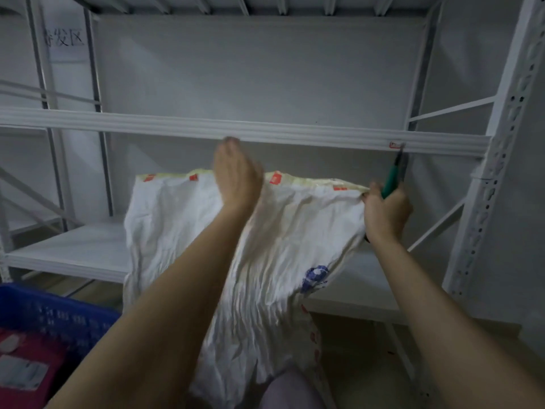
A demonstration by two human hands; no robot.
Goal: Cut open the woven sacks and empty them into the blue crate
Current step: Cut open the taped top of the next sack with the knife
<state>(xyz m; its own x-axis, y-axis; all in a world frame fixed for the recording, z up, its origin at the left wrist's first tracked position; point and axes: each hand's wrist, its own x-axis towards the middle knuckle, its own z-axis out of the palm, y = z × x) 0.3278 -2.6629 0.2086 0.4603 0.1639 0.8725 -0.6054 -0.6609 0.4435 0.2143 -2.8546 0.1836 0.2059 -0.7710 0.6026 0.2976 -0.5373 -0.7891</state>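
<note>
At my far left the blue crate (56, 314) sits low on the floor, with a pink parcel (32, 367) inside it. My left hand (236, 175) reaches up and forward from a straight forearm, its back toward me, laid over the top edge of the white woven sack (236, 261); the fingers fold behind the cloth, so I cannot tell how that grip closes. The sack hangs crumpled in front of the white shelf rack (265, 134), its long axis running top to bottom, the taped mouth edge stretched level between my hands and the rest drooping toward my lap. My right hand (383, 211) is raised at the sack's upper right corner, its grip pressed around green-handled scissors (393, 175) whose blades point up toward the shelf beam, and pinching that corner as well
</note>
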